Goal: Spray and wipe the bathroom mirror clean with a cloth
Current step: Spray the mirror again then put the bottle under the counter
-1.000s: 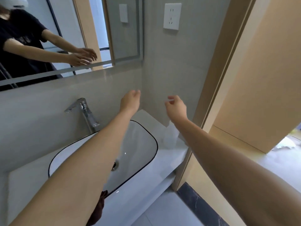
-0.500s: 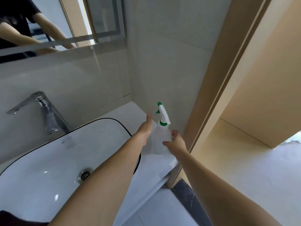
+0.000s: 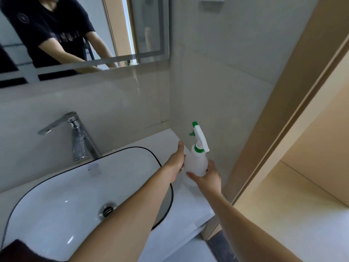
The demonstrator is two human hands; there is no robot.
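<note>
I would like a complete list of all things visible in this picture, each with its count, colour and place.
translucent white plastic spray bottle with green nozzle: one, on the counter in the corner, right of the basin
white oval ceramic basin with black rim: one, centre left
chrome metal tap: one, behind the basin
wall mirror: one, upper left, reflecting the person
dark brown cloth: one, bottom left on the basin edge
white wall socket: one, top edge, partly cut off
left hand: touches the bottle's left side
right hand: grip on the bottle's lower body
</note>
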